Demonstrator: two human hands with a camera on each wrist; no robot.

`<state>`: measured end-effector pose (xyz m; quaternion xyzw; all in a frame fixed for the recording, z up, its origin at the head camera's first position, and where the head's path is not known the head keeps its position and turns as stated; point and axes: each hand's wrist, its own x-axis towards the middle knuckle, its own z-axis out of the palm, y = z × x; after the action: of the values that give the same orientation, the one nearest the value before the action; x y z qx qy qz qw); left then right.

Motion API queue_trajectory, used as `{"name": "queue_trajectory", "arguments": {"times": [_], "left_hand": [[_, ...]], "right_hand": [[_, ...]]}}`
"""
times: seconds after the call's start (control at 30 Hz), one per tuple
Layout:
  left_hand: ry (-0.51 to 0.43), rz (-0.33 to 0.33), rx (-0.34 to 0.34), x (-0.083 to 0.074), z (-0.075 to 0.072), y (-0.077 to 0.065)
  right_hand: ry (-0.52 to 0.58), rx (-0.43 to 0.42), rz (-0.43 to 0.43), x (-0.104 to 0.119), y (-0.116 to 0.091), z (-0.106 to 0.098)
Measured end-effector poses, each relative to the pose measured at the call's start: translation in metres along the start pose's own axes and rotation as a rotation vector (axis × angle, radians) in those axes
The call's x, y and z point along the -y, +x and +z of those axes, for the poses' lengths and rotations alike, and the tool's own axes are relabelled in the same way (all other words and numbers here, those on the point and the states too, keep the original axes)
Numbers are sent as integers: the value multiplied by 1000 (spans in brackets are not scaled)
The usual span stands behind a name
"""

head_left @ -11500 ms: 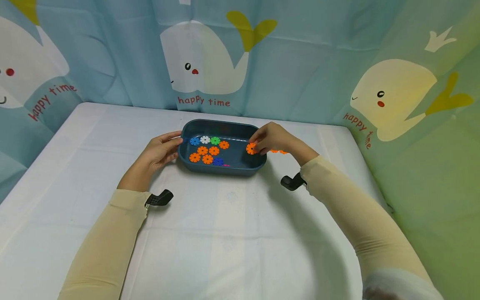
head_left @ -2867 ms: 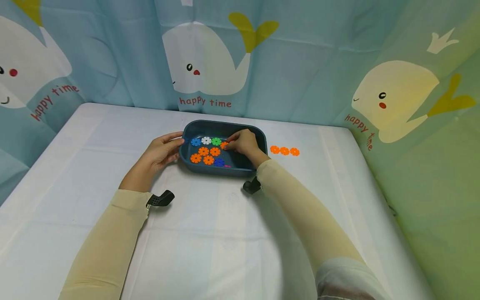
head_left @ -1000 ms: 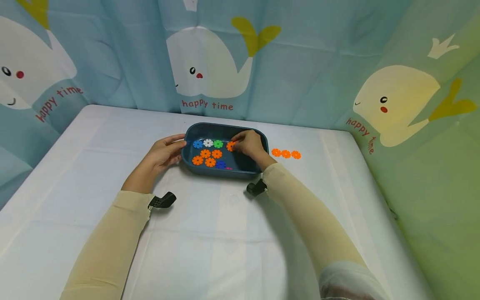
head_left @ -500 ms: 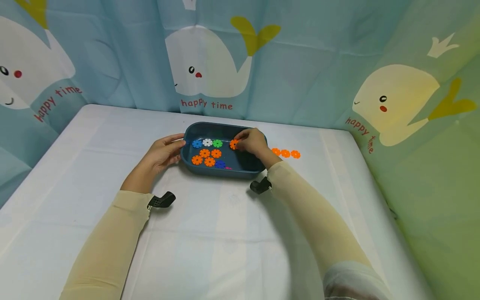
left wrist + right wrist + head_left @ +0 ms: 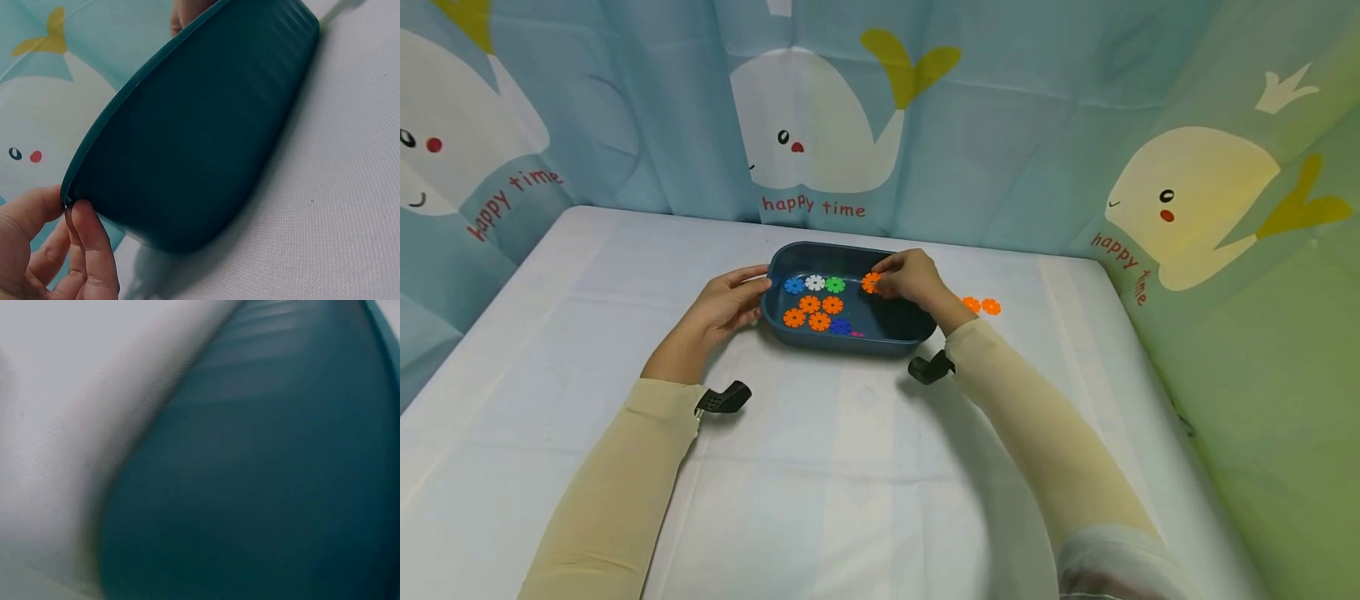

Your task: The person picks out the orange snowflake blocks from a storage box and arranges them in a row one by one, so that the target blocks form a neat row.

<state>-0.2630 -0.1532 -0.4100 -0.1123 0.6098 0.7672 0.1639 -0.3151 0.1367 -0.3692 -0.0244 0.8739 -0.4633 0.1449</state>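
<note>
In the head view a dark blue-green plastic basin (image 5: 850,344) stands on the table, with several flower-shaped plastic discs inside. My left hand (image 5: 724,307) pinches its left rim, thumb and fingers on either side, as the left wrist view also shows in close-up on the basin wall (image 5: 181,137). Over the basin's right part, my right hand (image 5: 913,277) pinches an orange flower disc (image 5: 871,283) between thumb and fingertips. On the basin floor lie a blue disc (image 5: 794,285), a white disc (image 5: 815,283), a green disc (image 5: 835,285), orange discs (image 5: 809,304) and a dark blue disc (image 5: 840,326).
Right of the basin, orange discs (image 5: 991,307) lie in a row on the white tablecloth (image 5: 820,467), partly hidden behind my right wrist. A pink piece (image 5: 857,334) shows at the basin's near wall. A whale-print curtain (image 5: 1015,167) hangs behind the table.
My right hand has taken the orange disc from beside the green one and moved it rightward and up inside the basin. My left hand keeps its hold on the rim.
</note>
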Motion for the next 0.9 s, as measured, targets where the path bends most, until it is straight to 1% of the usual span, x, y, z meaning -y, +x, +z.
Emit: {"name": "queue_trajectory", "arguments": {"times": [0.1,0.37,0.53,0.77,0.9], "left_hand": [[-4,1,7,-1,0,-1],[-6,-4,-4,-1,0,0],[-8,0,-1,0,-1,1],[-12,-1,-5,0,-1,1],[-15,-4,0,0,0,0]], "right_hand": [[6,13,2,1,-3,-4],[23,3,4,3,-13,-15],[37,-17,-6,0,-16,-23],[87,-45,3,-3,-22,-31],[82,-60,-4,-5,-25,-35]]}}
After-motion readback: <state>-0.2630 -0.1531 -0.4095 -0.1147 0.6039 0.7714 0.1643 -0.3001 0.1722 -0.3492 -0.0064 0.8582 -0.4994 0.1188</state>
